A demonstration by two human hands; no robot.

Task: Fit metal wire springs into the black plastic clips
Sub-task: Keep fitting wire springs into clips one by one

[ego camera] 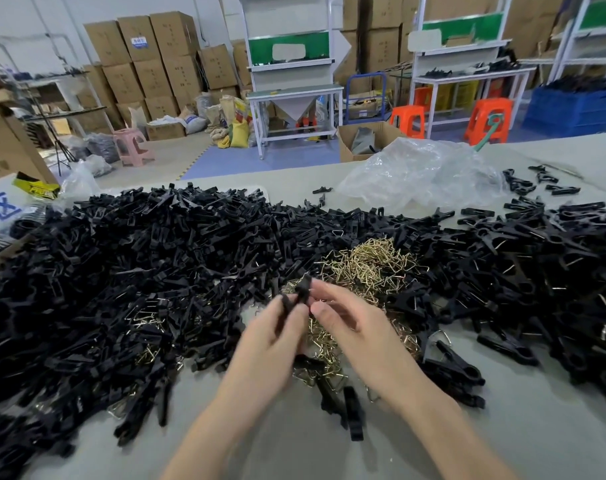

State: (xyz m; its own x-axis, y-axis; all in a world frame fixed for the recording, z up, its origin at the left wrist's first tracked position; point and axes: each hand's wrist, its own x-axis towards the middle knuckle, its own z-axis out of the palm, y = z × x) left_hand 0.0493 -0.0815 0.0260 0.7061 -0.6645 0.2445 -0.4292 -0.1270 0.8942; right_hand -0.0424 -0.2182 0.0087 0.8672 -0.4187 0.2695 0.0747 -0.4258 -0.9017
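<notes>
Two hands worked above the grey counter (pixel 523 434). Item one: left hand (pixel 272 341), grip clamped on a single black clip (pixel 300 292), which was held up just over the near edge of the spring pile. Item two: right hand (pixel 358 329), thumb and forefinger closed in a pinch against the right side of the same clip; motion blur hid whether a spring lay between them. Item three: brass-coloured wire springs (pixel 376 265), a loose tangled pile at the counter's middle, directly behind and beneath the hands. Item four: left heap of black clips (pixel 138 258), large, spread to the counter's left edge. Item five: right heap of black clips (pixel 554 271), several showing wire. Item six: clear plastic bag (pixel 419 171), crumpled, behind the piles. Item seven: two orange stools (pixel 490 119) on the floor beyond.
</notes>
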